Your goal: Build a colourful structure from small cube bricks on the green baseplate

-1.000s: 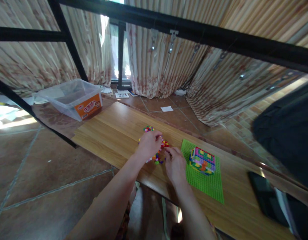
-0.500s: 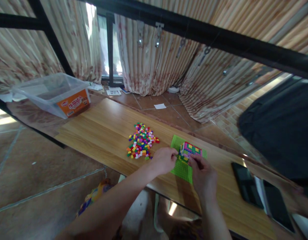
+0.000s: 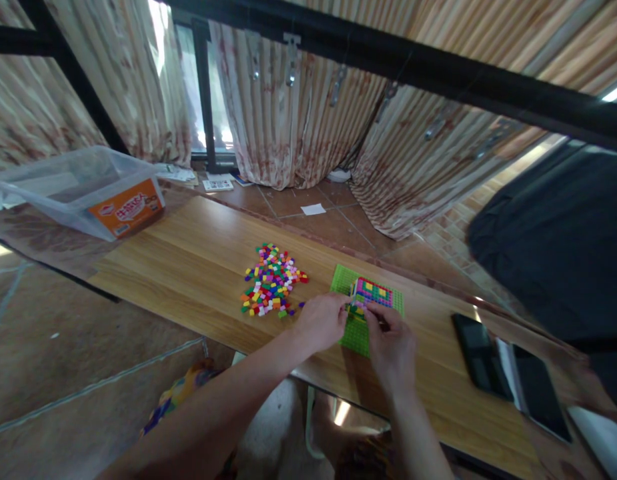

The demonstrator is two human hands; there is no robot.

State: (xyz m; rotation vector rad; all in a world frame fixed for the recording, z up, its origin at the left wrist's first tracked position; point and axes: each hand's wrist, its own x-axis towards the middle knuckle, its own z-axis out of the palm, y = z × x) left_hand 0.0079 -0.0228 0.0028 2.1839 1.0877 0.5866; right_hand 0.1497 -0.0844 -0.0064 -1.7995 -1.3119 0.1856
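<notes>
A small block model (image 3: 375,291) of multicoloured toy bricks rises from a green studded baseplate (image 3: 355,341). My left hand (image 3: 322,323) is at the model's left corner, fingers closed and bent; anything between its fingertips is too small to make out. From the near right, my right hand (image 3: 392,339) has thumb and fingers pressed together at the model's near side, touching it, and covers part of that side. Left of the baseplate lies a loose pile of small coloured toy bricks (image 3: 274,280), close to my left wrist.
The wooden table (image 3: 198,257) runs diagonally. A clear plastic bin (image 3: 78,193) with an orange label stands at its far left end. Two dark tablets or phones, one a black slab (image 3: 481,360), lie to the right. A black metal bar (image 3: 388,60) crosses above.
The whole view has shifted slightly, so things sit further left. Both hands stay at the brick model, with only small finger movement.
</notes>
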